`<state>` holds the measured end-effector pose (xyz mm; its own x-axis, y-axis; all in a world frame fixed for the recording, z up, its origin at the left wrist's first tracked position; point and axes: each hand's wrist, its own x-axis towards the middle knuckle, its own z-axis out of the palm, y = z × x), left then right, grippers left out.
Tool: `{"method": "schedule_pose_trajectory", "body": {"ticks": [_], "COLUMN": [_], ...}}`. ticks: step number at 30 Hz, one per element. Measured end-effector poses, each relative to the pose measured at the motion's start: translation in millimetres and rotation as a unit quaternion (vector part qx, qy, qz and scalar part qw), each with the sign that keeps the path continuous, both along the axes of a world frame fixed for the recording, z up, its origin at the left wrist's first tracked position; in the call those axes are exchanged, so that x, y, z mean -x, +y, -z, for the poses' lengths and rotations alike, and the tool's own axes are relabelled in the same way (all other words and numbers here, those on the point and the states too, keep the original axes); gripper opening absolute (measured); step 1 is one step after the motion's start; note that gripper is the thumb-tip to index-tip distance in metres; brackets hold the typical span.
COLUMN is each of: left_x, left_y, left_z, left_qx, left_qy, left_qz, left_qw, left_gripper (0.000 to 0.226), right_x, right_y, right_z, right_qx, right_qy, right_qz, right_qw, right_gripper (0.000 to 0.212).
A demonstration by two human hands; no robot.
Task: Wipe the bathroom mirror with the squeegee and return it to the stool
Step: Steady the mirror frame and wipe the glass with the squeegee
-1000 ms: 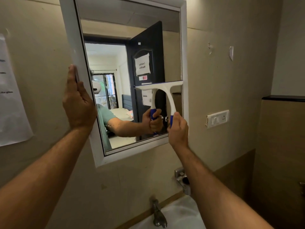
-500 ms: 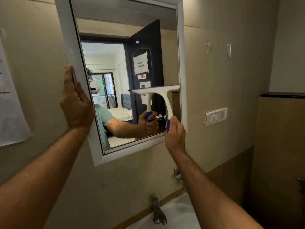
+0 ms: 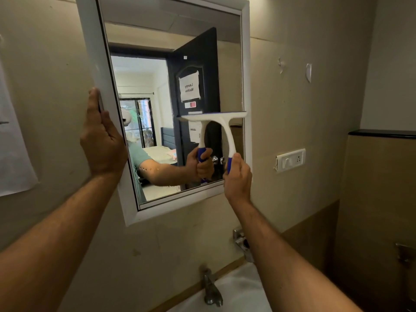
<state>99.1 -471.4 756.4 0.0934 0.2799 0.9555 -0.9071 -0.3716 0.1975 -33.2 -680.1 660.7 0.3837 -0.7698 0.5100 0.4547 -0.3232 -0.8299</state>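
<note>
Squeegee (image 3: 216,122) blade on mirror (image 3: 171,64) glass, lower right | right hand (image 3: 237,179) grips blue handle | left hand (image 3: 102,143) flat, bracing mirror's left frame | advice: even pressure, blade level, overlap strokes

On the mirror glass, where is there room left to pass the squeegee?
Free: the glass above the squeegee blade and the strip between the blade and the left hand. Crowded: the lower right corner of the mirror, where the right hand grips the handle.
</note>
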Motion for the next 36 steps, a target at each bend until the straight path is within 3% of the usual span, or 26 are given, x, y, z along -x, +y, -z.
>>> {"method": "schedule_pose_trajectory", "body": {"ticks": [3, 10, 20, 28, 36], "left_x": [0.9, 4.3, 11.8, 16.6, 16.1], "left_y": [-0.1, -0.2, -0.3, 0.3, 1.4], "left_z": [-0.2, 0.2, -0.7, -0.9, 0.0], "left_qx": [0.0, -0.004, -0.005, -0.003, -0.004], "left_qy": [0.0, 0.011, 0.022, 0.022, 0.025], "left_qz": [-0.002, -0.004, -0.009, -0.012, -0.013], "left_qw": [1.0, 1.0, 1.0, 1.0, 1.0], "left_gripper": [0.042, 0.042, 0.042, 0.041, 0.041], "right_x": [-3.6, 9.3, -6.0, -0.7, -4.3], "right_y": [-1.7, 5.3, 0.0, -1.2, -5.5], "right_z": [-8.1, 51.9, 4.4, 89.8, 38.6], "right_qx": [0.004, -0.024, -0.016, -0.025, -0.002], "right_qy": [0.007, 0.039, 0.005, 0.032, 0.029], "right_qz": [0.014, -0.03, -0.011, -0.008, -0.01], "right_qw": [1.0, 0.999, 1.0, 0.999, 1.0], "right_gripper": [0.038, 0.031, 0.033, 0.033, 0.037]}}
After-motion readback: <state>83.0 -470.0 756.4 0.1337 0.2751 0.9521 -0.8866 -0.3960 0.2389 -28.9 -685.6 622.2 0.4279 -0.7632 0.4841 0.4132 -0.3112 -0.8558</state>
